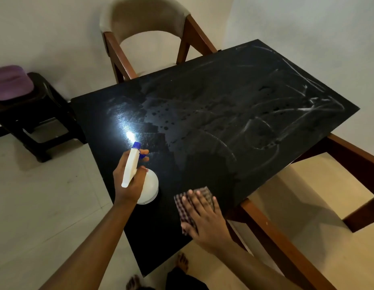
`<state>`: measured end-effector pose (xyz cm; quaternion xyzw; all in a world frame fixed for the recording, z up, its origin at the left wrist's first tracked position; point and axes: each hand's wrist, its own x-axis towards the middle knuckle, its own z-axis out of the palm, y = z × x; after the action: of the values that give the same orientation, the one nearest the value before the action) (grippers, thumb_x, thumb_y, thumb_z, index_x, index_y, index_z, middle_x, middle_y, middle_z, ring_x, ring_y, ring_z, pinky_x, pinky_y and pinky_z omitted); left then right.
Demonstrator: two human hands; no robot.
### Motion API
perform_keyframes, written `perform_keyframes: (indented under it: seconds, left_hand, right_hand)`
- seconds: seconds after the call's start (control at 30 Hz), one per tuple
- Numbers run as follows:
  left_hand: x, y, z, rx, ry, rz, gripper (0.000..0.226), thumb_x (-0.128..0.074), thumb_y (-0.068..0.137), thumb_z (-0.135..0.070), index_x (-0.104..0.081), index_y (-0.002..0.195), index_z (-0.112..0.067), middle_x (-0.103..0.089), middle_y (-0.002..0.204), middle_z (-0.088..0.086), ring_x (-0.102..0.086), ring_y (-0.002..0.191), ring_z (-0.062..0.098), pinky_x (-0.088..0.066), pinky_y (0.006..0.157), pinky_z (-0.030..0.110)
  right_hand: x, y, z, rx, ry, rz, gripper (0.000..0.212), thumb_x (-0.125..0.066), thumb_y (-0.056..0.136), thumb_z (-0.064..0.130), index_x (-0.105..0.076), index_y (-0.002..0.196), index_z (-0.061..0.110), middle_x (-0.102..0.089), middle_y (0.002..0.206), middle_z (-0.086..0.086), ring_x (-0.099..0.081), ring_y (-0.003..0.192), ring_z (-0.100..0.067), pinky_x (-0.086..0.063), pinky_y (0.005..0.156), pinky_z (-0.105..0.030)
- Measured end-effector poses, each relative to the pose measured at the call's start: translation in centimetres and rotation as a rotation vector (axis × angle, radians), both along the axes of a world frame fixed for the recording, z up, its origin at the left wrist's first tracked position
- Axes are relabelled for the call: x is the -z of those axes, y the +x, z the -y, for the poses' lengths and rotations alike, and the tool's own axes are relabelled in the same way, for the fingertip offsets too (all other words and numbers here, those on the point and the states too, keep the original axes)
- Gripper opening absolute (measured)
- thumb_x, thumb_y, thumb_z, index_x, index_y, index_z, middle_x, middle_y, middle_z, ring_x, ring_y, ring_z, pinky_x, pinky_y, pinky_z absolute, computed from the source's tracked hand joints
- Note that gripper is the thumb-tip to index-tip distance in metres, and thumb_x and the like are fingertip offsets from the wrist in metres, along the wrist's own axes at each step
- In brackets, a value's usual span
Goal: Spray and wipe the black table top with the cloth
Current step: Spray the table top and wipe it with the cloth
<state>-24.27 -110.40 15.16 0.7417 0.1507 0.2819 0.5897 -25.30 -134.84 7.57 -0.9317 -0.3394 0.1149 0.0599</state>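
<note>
- 1 chair point(146, 24) stands behind the black tabletop point(223, 91); a dark stool point(37, 116) sits to the left.
- Droplets point(165, 128) and streaks point(311, 101) mark the tabletop.
- Left hand point(129, 191): grip clamped round the white spray bottle point(150, 185), above the tabletop.
- Right hand point(205, 218): grip apart, fingers flat on the checked cloth point(205, 192) near the front edge.

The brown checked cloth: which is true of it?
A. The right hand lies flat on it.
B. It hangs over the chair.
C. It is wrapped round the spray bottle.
A: the right hand rests with straight fingers on the brown checked cloth, which lies on the black table top.
</note>
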Motion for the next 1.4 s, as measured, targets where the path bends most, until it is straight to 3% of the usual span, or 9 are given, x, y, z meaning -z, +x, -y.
perform_keyframes:
  seconds: [0.13, 0.27, 0.43, 0.67, 0.8, 0.97, 1.13, 1.23, 1.4]
  left_hand:
    - [-0.2, 0.2, 0.0, 0.004, 0.027, 0.030, 0.032, -0.052, 0.081, -0.025, -0.052, 0.112, -0.029, -0.067, 0.105, -0.022, -0.066, 0.068, 0.017, -0.060, 0.071, 0.028]
    - [0.2, 0.2, -0.2, -0.001, 0.058, 0.069, 0.037, -0.051, 0.081, -0.023, -0.054, 0.112, -0.042, -0.067, 0.107, -0.018, -0.064, 0.065, 0.016, -0.059, 0.066, 0.030]
    - [0.4, 0.5, -0.3, -0.023, 0.096, 0.085, 0.040, -0.051, 0.082, -0.027, -0.054, 0.113, -0.053, -0.066, 0.106, -0.023, -0.065, 0.065, 0.017, -0.059, 0.065, 0.027]
    - [0.1, 0.5, -0.1, -0.015, 0.106, 0.069, 0.047, -0.049, 0.079, -0.022, -0.054, 0.112, -0.055, -0.066, 0.106, -0.026, -0.064, 0.066, 0.016, -0.059, 0.068, 0.031]
    - [-0.2, 0.4, -0.1, 0.006, 0.078, 0.031, 0.040, -0.052, 0.080, -0.029, -0.052, 0.108, -0.057, -0.064, 0.105, -0.032, -0.065, 0.072, 0.014, -0.058, 0.071, 0.024]
    - [-0.4, 0.6, -0.4, -0.007, 0.023, -0.004, 0.026, -0.054, 0.082, -0.021, -0.056, 0.106, -0.031, -0.066, 0.103, -0.031, -0.067, 0.075, 0.009, -0.055, 0.073, 0.016]
    - [-1.4, 2.7, -2.2, -0.061, 0.028, -0.050, 0.038, -0.048, 0.078, -0.003, -0.060, 0.110, -0.019, -0.069, 0.101, -0.024, -0.065, 0.096, 0.007, -0.054, 0.085, 0.021]
    - [-1.9, 4.1, -3.5, -0.070, 0.057, -0.069, 0.040, -0.051, 0.077, -0.007, -0.059, 0.116, -0.004, -0.069, 0.109, 0.001, -0.062, 0.107, 0.016, -0.052, 0.095, 0.036]
    - [-3.2, 6.1, -5.4, -0.042, -0.004, -0.040, 0.040, -0.055, 0.080, -0.007, -0.057, 0.120, -0.004, -0.068, 0.115, 0.008, -0.063, 0.110, 0.021, -0.051, 0.097, 0.040]
  right_hand:
    - [-0.1, 2.4, -1.4, -0.067, -0.011, 0.022, 0.065, -0.021, 0.097, 0.061, -0.016, 0.154, 0.030, -0.013, 0.160, 0.004, -0.016, 0.147, -0.020, -0.002, 0.114, -0.051]
    - [-0.6, 10.5, -6.1, 0.110, -0.050, 0.000, 0.069, -0.020, 0.097, 0.059, 0.002, 0.154, 0.028, 0.010, 0.161, 0.003, 0.007, 0.149, -0.020, 0.012, 0.113, -0.052]
    - [-1.5, 17.5, -9.8, 0.329, -0.065, -0.075, 0.070, -0.017, 0.099, 0.058, 0.006, 0.154, 0.022, 0.011, 0.162, -0.003, 0.012, 0.148, -0.024, 0.010, 0.115, -0.051]
    - [-1.1, 9.8, -7.2, 0.153, -0.058, -0.041, 0.072, -0.009, 0.094, 0.063, 0.009, 0.152, 0.024, 0.014, 0.160, -0.001, 0.016, 0.147, -0.021, 0.017, 0.112, -0.047]
    - [-0.5, 4.5, -5.5, 0.100, -0.059, -0.044, 0.072, -0.018, 0.095, 0.065, -0.011, 0.154, 0.023, -0.005, 0.161, -0.002, -0.003, 0.147, -0.023, -0.007, 0.115, -0.052]
    - [-0.9, 6.7, -7.2, 0.134, -0.024, -0.087, 0.072, -0.016, 0.095, 0.064, 0.011, 0.151, 0.029, 0.025, 0.156, 0.005, 0.025, 0.143, -0.018, 0.016, 0.114, -0.047]
    - [-1.1, 15.7, -11.9, 0.318, -0.041, -0.026, 0.071, -0.019, 0.098, 0.060, 0.005, 0.154, 0.025, 0.011, 0.162, -0.003, 0.012, 0.148, -0.024, 0.009, 0.114, -0.052]
    - [-1.3, 21.3, -14.4, 0.454, -0.024, -0.092, 0.071, -0.022, 0.098, 0.058, 0.003, 0.154, 0.022, 0.010, 0.162, -0.006, 0.012, 0.147, -0.027, 0.007, 0.114, -0.057]
    - [-1.6, 18.5, -14.2, 0.426, -0.043, -0.067, 0.071, -0.019, 0.098, 0.059, 0.007, 0.153, 0.022, 0.012, 0.161, -0.007, 0.013, 0.147, -0.027, 0.008, 0.114, -0.055]
